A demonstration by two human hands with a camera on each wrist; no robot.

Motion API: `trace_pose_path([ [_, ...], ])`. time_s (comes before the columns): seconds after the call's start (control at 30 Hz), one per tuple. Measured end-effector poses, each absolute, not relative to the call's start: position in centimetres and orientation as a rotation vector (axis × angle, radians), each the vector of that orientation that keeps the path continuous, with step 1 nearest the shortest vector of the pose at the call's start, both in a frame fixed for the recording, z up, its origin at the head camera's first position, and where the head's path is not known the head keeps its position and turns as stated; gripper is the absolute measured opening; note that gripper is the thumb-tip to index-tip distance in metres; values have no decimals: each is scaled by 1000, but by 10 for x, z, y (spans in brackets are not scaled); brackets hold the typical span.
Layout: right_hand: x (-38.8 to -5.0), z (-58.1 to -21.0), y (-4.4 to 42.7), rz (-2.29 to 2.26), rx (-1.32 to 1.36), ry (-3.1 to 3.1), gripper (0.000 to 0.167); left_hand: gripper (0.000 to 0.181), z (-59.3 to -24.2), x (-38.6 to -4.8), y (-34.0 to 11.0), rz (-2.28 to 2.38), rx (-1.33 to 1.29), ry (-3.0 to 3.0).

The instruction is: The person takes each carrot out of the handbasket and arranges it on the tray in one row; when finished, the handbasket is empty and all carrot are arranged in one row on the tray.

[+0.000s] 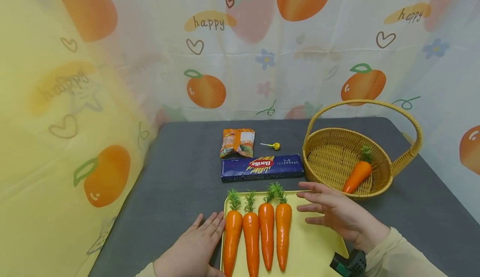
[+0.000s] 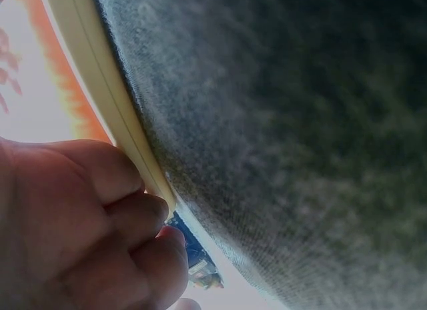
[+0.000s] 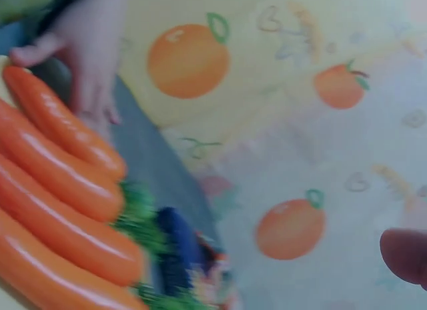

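Several orange carrots (image 1: 266, 235) with green tops lie side by side on a yellow tray (image 1: 313, 248), toward its left half. My left hand (image 1: 195, 245) rests at the tray's left edge with its fingers stretched forward beside the nearest carrot. In the left wrist view its fingers touch the tray's rim (image 2: 100, 77). Over the right part of the tray, my right hand (image 1: 335, 214) is held with fingers spread and nothing in them. Another carrot (image 1: 357, 177) leans inside a wicker basket (image 1: 324, 160) beyond that hand.
Behind the tray lies a blue Barilla spaghetti box (image 1: 240, 168). Farther back are an orange snack packet (image 1: 237, 143) and a yellow lollipop (image 1: 276, 146). The basket's tall handle (image 1: 414, 131) arches over the right side. Printed curtains (image 1: 150, 73) border the dark table (image 1: 180, 164).
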State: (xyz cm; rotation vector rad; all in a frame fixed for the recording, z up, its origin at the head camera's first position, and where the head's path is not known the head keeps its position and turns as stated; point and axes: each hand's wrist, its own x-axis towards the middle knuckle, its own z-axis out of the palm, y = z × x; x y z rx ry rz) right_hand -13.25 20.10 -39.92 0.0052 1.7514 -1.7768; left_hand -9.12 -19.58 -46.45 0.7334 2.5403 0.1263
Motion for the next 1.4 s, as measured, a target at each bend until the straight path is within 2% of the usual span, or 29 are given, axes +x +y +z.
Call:
trace_pose_path([
  [0.27,-149,-374,238,-1888,-145,1823,67,126,-463,-92,-194,126,736,2535],
  [0.43,-160,-358,266,-2020,-198,1783,43,127,-463,-92,-193,113,742,2539],
  [0.6,-179,-357,298,-2145,-135,1594,32,128,-464,-94,-194,117,733,2528],
  [0.63,-183,-359,304,-2165,-97,1548,34,129,-464,-94,-194,121,731,2526],
  [0.8,-193,-367,329,-2261,66,1356,77,129,-463,-94,-193,131,723,2521],
  [0.87,-194,-368,336,-2275,128,1341,86,129,-463,-94,-193,136,721,2520],
  [1.13,-195,-368,347,-2327,374,1352,92,128,-463,-92,-195,150,721,2534],
  [1.4,-200,-369,343,-2397,554,1156,91,128,-462,-90,-196,143,729,2545],
])
